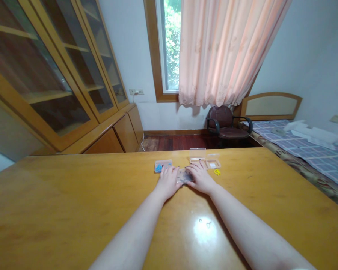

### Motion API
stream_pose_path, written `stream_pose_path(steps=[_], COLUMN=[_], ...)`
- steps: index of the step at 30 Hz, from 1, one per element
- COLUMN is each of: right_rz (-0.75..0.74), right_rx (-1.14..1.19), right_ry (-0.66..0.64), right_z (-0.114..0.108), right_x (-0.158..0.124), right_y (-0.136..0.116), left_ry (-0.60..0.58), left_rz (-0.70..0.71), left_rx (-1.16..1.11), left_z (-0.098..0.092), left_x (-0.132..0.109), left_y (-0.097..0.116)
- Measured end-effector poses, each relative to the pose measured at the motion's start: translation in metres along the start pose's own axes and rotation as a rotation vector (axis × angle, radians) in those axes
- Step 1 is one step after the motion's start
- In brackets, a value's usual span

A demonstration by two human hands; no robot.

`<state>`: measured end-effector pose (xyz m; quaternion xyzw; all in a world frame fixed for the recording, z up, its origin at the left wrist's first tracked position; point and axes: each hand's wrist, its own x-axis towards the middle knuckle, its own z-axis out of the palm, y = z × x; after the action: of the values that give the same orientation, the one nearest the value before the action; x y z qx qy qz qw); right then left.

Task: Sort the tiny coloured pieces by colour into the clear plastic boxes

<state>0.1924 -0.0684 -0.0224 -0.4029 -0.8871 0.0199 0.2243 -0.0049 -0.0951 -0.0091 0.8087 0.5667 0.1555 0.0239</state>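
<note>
Both my hands rest on the wooden table (pixel 73 202) at its far middle. My left hand (pixel 168 180) and my right hand (pixel 199 176) close from either side on a small clear plastic box (pixel 183 175) lying between them. Just beyond my left hand lies a small clear box with blue pieces (pixel 162 165). Beyond my right hand stands an open clear box (pixel 203 157) with its lid up. A small yellow piece (pixel 217 172) lies on the table to the right of my right hand.
A glass-fronted wooden cabinet (pixel 59 86) runs along the left wall. Past the table stand a dark office chair (pixel 224 123), a window with a pink curtain (pixel 222 52), and a bed (pixel 312 150) on the right.
</note>
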Motion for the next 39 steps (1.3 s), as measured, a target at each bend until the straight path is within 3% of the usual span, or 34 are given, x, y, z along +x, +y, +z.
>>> stream_pose_path(steps=[4, 9, 12, 20, 24, 32, 35, 39], right_rz=[0.012, -0.007, 0.011, 0.019, 0.05, 0.226, 0.224, 0.255], right_rx=[0.001, 0.003, 0.007, 0.009, 0.004, -0.004, -0.004, 0.017], right_ry=[0.093, 0.119, 0.123, 0.142, 0.183, 0.343, 0.383, 0.314], right_z=[-0.001, 0.005, 0.007, 0.005, 0.004, 0.011, -0.001, -0.04], right_x=[0.0, -0.001, -0.001, -0.002, -0.001, -0.004, -0.002, 0.001], right_y=[-0.004, -0.002, 0.003, 0.003, 0.005, 0.015, 0.015, 0.03], left_ry=[0.043, 0.198, 0.217, 0.145, 0.125, 0.229, 0.233, 0.27], left_rz=[0.053, -0.201, -0.235, -0.146, -0.164, -0.228, -0.155, -0.058], left_rx=[-0.189, -0.306, -0.346, -0.283, -0.207, -0.042, 0.003, 0.003], left_z=[-0.014, -0.019, -0.01, 0.013, 0.01, -0.002, -0.006, -0.021], left_x=[0.006, 0.007, 0.006, 0.008, 0.007, 0.004, 0.001, -0.001], left_y=[-0.035, -0.094, -0.109, -0.104, -0.105, -0.09, -0.079, -0.058])
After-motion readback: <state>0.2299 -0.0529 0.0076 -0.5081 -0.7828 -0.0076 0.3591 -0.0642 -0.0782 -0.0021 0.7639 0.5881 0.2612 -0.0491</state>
